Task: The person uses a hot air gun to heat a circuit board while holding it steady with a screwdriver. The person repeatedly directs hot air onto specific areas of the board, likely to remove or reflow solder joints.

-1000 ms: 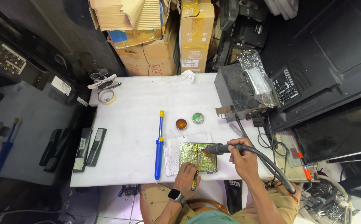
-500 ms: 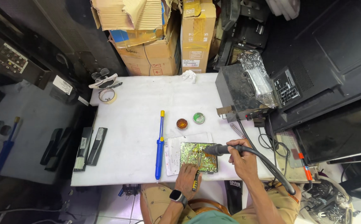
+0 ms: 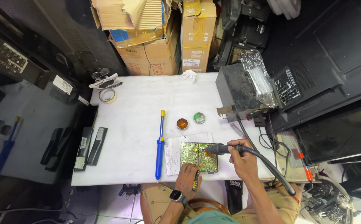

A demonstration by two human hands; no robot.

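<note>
My right hand (image 3: 240,155) still grips the hot-air wand (image 3: 218,149) over the green board (image 3: 198,156) on the tabletop (image 3: 135,120). My left hand (image 3: 187,179) keeps its tweezers (image 3: 196,179) at the board. Nothing moved, so I'm still heating.

An electronics repair workshop: a circuit board (image 3: 198,156) on the white bench (image 3: 135,124), soldering gear, stacked television sets (image 3: 334,49) (and cardboard boxes (image 3: 164,37)).
</note>
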